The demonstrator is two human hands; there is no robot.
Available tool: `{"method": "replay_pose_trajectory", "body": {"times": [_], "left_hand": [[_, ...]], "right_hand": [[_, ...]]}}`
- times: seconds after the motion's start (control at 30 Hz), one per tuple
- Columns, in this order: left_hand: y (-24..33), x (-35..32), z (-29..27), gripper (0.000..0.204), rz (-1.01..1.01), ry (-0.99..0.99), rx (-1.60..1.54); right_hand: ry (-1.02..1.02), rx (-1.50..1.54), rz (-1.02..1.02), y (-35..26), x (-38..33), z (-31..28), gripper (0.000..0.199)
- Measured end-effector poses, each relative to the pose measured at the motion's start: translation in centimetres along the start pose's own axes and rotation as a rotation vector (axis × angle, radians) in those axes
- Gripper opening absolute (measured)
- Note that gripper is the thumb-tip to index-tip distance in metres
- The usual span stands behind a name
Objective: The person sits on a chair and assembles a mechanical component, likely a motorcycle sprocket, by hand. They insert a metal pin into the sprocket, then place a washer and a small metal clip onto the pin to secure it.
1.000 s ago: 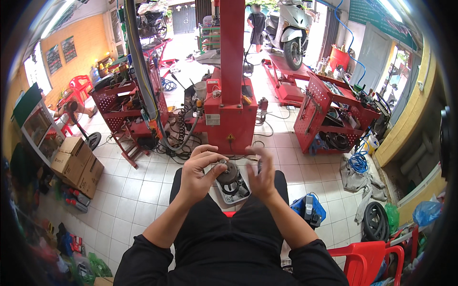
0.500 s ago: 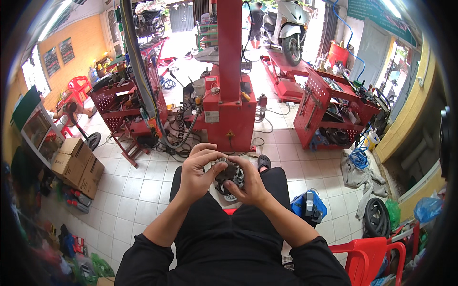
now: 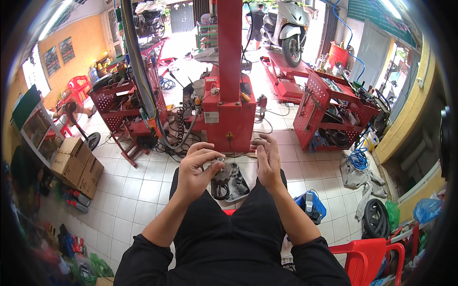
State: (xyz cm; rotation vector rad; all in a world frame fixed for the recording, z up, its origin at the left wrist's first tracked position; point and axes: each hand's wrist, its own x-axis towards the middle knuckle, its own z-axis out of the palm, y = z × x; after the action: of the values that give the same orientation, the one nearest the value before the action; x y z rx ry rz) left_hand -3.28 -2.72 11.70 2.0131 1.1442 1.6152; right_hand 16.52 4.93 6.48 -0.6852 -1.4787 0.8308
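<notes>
My left hand (image 3: pixel 196 172) is raised over my lap, its thumb and fingers closed around a greyish-brown metal part (image 3: pixel 221 175). A round, shiny end of that part shows between thumb and forefinger. Right of it, my right hand (image 3: pixel 268 162) is held up apart from the part, its fingers spread and slightly bent, with nothing visible in them. Below the hands, between my knees, sits a shallow tray (image 3: pixel 246 189) holding dark metal pieces. A black ring-like piece (image 3: pixel 220 192) shows under the held part; whether it is joined to it I cannot make out.
Ahead stands a red lift post with a boxy base (image 3: pixel 229 126). Red tool carts (image 3: pixel 329 109) flank it, and hoses lie on the tiles. A blue container (image 3: pixel 310 207) is by my right leg, a red chair (image 3: pixel 367 257) behind it. Cardboard boxes (image 3: pixel 76 164) stand left. A person (image 3: pixel 256 24) is far off.
My right hand has let go of the metal part and moved right, its fingers spreading. The tray below now shows more. My left hand still holds the part in about the same place.
</notes>
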Motion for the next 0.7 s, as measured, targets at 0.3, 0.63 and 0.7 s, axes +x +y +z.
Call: {"method": "replay_pose_trajectory", "body": {"times": [0.3, 0.63, 0.7], "left_hand": [[-0.5, -0.2, 0.4, 0.017, -0.009, 0.023, -0.026], [-0.1, 0.0, 0.3, 0.015, -0.02, 0.022, -0.056], [0.0, 0.0, 0.1, 0.014, -0.01, 0.02, -0.041]], "right_hand": [[-0.303, -0.253, -0.321, -3.9, -3.1, 2.7, 0.057], [-0.07, -0.168, -0.253, -1.5, -1.7, 2.6, 0.034], [0.055, -0.098, -0.038, -0.8, -1.2, 1.9, 0.027]]}}
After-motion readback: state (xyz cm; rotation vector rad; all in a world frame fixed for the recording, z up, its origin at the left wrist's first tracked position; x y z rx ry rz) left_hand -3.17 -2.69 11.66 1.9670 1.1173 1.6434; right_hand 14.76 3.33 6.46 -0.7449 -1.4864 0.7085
